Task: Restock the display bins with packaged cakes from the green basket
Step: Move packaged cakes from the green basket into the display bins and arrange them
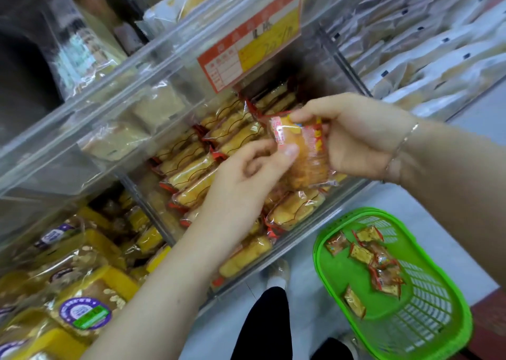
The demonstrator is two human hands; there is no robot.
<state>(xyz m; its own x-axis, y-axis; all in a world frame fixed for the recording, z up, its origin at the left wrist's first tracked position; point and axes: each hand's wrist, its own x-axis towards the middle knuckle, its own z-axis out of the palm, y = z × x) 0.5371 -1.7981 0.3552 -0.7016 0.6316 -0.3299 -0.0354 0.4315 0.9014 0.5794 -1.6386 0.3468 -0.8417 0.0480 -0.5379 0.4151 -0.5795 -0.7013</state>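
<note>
Head view looks down over a clear display bin whose rows are packed with packaged cakes in red-edged wrappers, lying side by side on a slant. Above the bin both hands meet on one wrapped cake: the right hand grasps it from the right, fingers curled over its top edge and palm against the wrapper, while the left hand pinches its lower left part, thumb pressed on the front of the wrapper and the other fingers curled behind. The cake is tilted, held just over the packed rows and not touching them as far as can be told. A thin bracelet circles the right wrist. A red and yellow price tag is fixed to the bin front above the hands. The green basket sits on the pale floor to the lower right, well apart from the hands, with a handful of small wrapped cakes scattered inside it. To the lower left another bin holds yellow-packaged breads with round purple labels; upper right, a bin holds rows of white packets. The person's dark trouser legs and a light shoe show below
</note>
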